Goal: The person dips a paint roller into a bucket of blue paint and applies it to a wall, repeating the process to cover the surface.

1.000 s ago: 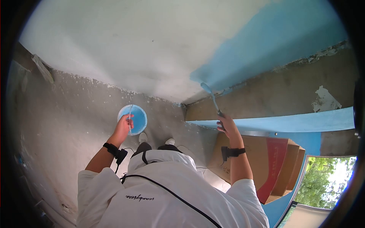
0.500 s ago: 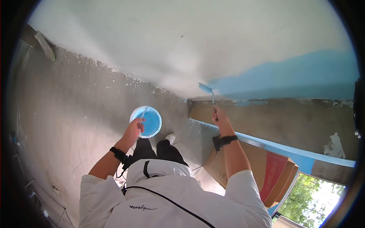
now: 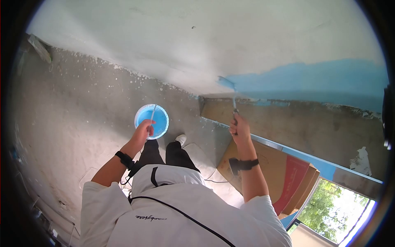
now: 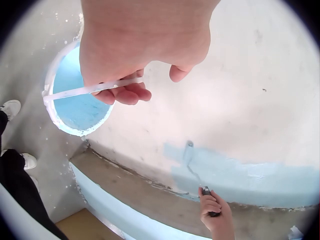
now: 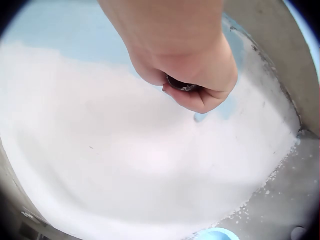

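In the head view my left hand holds a bucket of light blue paint by its white bail handle. The left wrist view shows fingers curled under that handle, with the thumb sticking out. My right hand grips the dark handle of a small paint roller. Its blue sleeve lies against the white wall, at the left end of a blue painted band. From the right wrist, my hand hides most of the roller, and only a blue tip shows past the fingers.
A brown ledge with a blue front edge runs below the painted band. A cardboard box stands beneath it at right, near a window. Grey floor speckled with paint lies left, with a cable near my shoes.
The head view has turned, so wall and bucket sit differently in it. The roller has gone from near the ledge to slightly higher on the wall. Both hands keep their holds.
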{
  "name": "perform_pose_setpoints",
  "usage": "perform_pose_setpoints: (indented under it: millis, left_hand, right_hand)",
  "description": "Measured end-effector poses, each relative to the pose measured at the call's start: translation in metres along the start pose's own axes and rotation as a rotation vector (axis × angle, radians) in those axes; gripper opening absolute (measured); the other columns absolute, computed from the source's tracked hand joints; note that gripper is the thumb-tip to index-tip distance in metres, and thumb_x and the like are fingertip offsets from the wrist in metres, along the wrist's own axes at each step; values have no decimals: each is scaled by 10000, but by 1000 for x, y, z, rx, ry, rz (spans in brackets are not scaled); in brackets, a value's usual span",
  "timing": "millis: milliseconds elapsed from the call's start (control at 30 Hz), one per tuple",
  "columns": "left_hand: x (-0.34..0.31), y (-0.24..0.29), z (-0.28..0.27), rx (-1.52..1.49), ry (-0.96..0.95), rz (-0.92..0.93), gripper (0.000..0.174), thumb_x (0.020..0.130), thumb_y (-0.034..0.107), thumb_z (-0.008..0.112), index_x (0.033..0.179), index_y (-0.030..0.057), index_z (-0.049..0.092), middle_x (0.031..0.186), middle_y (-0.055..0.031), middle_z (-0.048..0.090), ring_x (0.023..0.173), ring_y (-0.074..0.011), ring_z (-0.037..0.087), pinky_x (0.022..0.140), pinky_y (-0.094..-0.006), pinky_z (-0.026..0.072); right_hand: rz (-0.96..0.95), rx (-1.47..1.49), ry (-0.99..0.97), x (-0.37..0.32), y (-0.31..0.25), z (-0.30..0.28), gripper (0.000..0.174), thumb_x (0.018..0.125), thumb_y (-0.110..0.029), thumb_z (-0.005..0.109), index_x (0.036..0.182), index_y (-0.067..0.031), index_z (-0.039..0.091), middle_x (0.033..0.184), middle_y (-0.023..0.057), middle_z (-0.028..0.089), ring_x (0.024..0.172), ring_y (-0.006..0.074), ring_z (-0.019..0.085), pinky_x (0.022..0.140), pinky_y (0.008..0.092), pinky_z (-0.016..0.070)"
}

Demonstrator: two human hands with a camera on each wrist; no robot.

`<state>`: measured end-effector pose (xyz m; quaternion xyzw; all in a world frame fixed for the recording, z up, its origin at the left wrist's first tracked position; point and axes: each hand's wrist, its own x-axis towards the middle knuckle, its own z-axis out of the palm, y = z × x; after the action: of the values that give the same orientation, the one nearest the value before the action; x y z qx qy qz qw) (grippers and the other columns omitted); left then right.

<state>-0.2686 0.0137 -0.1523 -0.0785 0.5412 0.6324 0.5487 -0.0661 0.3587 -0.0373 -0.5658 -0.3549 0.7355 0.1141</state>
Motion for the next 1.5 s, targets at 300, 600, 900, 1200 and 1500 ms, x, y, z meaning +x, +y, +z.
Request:
perform_pose_setpoints:
  millis: [300, 600, 900, 1200, 1500]
  left_hand:
    - [-5, 24, 10, 7, -41, 15, 387, 941, 402, 502, 1065, 44, 584, 719, -16, 483, 723, -122, 451, 727, -273, 339]
    - [-5, 21, 17, -15, -74, -3, 389, 936, 407, 503, 1081, 52, 575, 739, -13, 484, 736, -123, 458, 739, -279, 340]
    - [-7, 20, 22, -40, -46, 14, 359, 951, 386, 502, 1072, 55, 571, 754, -17, 482, 746, -128, 473, 750, -284, 347]
    - [-4, 16, 35, -56, -67, -32, 343, 949, 368, 517, 1077, 57, 584, 760, -17, 492, 742, -127, 484, 743, -279, 357]
    - [-13, 21, 50, 0, -63, 3, 331, 972, 350, 496, 1088, 51, 574, 757, -16, 494, 764, -143, 485, 759, -281, 359]
  right_hand:
    - [14, -6, 12, 83, 47, 15, 141, 981, -215, 566, 1008, -79, 539, 682, 7, 465, 458, 81, 383, 393, 243, 292]
    - [-103, 69, 46, -26, -3, -15, 125, 993, -202, 539, 984, -77, 535, 700, 9, 469, 471, 69, 383, 397, 223, 276]
    - [47, 74, 110, 94, 33, -11, 180, 992, -212, 539, 882, -76, 496, 653, 10, 452, 462, 69, 386, 401, 218, 279]
    - [-96, 151, 85, -6, 1, -41, 143, 982, -194, 551, 945, -64, 506, 707, 23, 482, 468, 80, 396, 400, 236, 303]
    - [-65, 29, 95, 100, 51, -44, 170, 982, -200, 541, 895, -56, 514, 690, 14, 477, 451, 73, 386, 387, 241, 275]
